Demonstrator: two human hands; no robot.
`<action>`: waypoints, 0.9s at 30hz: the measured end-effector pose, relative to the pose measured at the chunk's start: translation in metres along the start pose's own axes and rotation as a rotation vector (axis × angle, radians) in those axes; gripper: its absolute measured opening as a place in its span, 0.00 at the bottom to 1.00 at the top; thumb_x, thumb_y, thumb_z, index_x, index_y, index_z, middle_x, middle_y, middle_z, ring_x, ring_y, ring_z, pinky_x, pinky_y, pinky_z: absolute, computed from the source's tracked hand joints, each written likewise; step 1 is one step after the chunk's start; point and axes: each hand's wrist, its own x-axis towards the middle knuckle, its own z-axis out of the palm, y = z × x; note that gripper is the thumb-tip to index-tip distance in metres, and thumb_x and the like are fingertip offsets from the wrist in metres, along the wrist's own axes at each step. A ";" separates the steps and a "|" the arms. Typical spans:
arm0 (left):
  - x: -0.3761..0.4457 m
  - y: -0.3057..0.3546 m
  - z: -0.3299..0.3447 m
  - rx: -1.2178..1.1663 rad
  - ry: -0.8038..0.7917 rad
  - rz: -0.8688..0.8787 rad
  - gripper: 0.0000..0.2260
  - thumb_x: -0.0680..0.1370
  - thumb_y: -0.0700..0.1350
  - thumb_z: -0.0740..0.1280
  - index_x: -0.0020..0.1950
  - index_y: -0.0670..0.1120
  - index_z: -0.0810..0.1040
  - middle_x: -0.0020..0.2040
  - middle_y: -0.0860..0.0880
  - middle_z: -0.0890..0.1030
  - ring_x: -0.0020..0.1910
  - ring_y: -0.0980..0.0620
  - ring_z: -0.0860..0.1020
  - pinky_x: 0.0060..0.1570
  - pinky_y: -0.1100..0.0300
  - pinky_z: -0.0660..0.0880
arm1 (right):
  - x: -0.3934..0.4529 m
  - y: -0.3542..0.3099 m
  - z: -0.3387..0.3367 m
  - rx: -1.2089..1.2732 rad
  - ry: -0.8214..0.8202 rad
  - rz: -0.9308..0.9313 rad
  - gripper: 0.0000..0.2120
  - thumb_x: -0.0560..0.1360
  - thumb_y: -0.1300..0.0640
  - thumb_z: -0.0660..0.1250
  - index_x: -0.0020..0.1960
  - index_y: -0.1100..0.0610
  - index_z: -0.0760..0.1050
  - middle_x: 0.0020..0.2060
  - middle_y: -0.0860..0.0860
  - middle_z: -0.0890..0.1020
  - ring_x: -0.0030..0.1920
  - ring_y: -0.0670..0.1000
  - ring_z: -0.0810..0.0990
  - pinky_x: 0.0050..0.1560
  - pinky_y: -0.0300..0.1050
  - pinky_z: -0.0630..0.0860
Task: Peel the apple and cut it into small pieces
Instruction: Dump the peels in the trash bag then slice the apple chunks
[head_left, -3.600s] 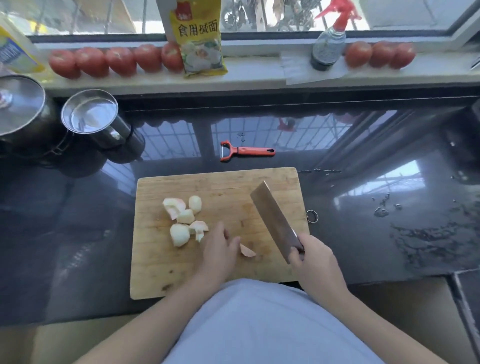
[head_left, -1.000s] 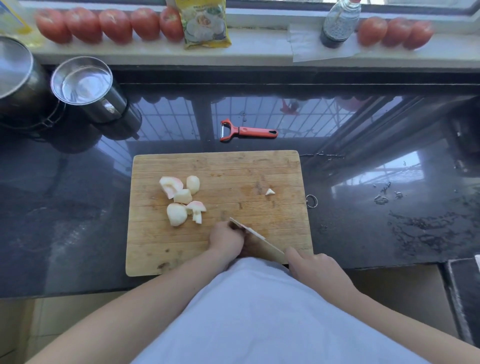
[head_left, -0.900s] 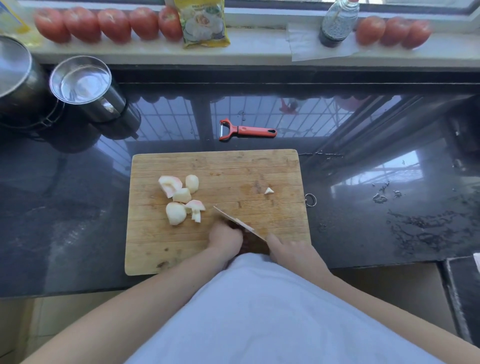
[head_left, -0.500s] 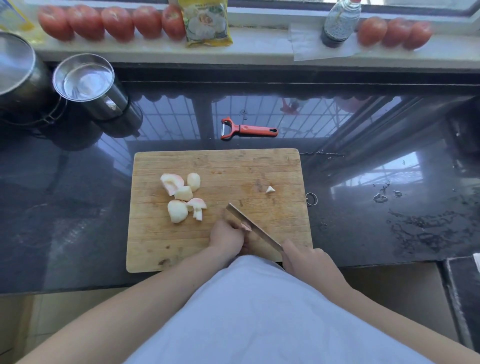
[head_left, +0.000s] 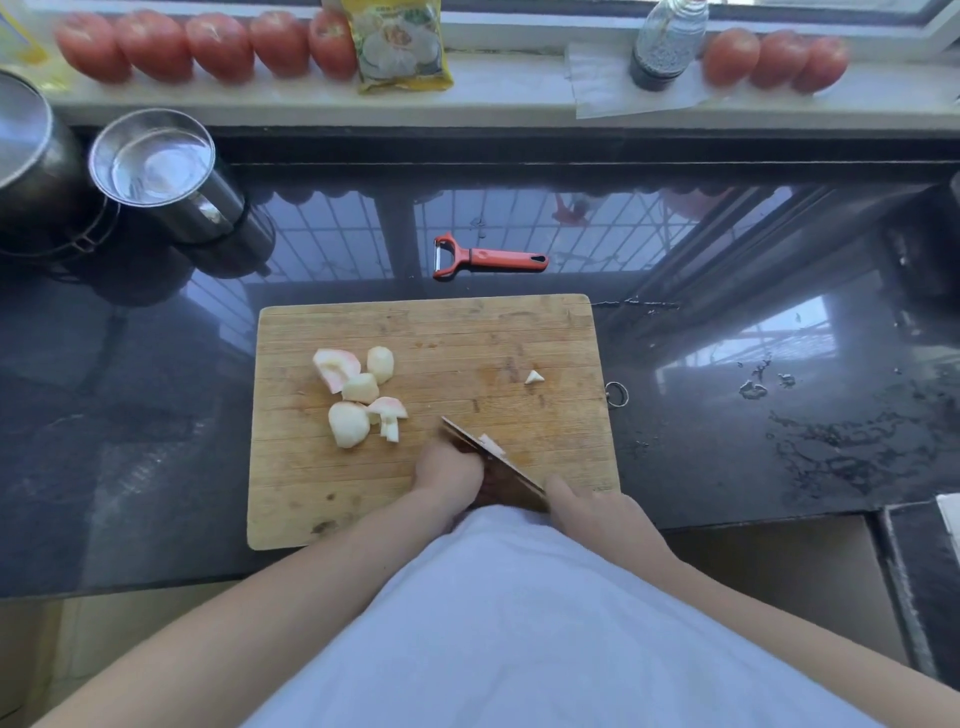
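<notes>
A cluster of peeled apple chunks (head_left: 358, 395) lies left of centre on a wooden cutting board (head_left: 311, 493) on a dark glossy countertop (head_left: 130, 415). Near the board's front edge, the left hand (head_left: 449, 470) curls over a piece hidden beneath it, knuckles against the cleaver (head_left: 493, 465); a pale apple slice (head_left: 490, 443) shows at the blade. The right hand (head_left: 592, 512) grips the cleaver's handle. A small apple scrap (head_left: 533, 377) lies farther right; an orange peeler (head_left: 488, 256) rests behind the board.

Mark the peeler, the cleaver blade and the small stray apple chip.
peeler (head_left: 491, 256): head view, orange handle.
cleaver blade (head_left: 511, 483): head view, flat of blade.
stray apple chip (head_left: 533, 377): head view, its centre.
</notes>
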 end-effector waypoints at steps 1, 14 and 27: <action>0.000 0.002 0.000 0.022 -0.007 0.002 0.06 0.80 0.42 0.67 0.44 0.48 0.81 0.42 0.50 0.83 0.40 0.52 0.79 0.30 0.65 0.69 | 0.009 -0.006 0.000 0.013 0.006 0.005 0.08 0.77 0.57 0.56 0.46 0.52 0.55 0.38 0.51 0.79 0.36 0.62 0.78 0.33 0.49 0.67; -0.005 0.009 -0.009 -0.101 -0.125 -0.050 0.12 0.84 0.42 0.63 0.51 0.38 0.83 0.47 0.38 0.86 0.43 0.42 0.85 0.36 0.57 0.84 | -0.012 0.010 -0.008 0.143 0.322 0.055 0.09 0.72 0.62 0.69 0.40 0.58 0.68 0.23 0.53 0.74 0.21 0.64 0.71 0.21 0.46 0.61; -0.009 0.000 -0.075 -0.386 0.048 -0.093 0.07 0.82 0.39 0.62 0.54 0.38 0.79 0.42 0.41 0.83 0.36 0.46 0.82 0.35 0.56 0.79 | 0.036 0.049 -0.028 -0.179 0.342 -0.078 0.20 0.60 0.65 0.76 0.38 0.54 0.65 0.22 0.48 0.67 0.17 0.58 0.67 0.20 0.41 0.59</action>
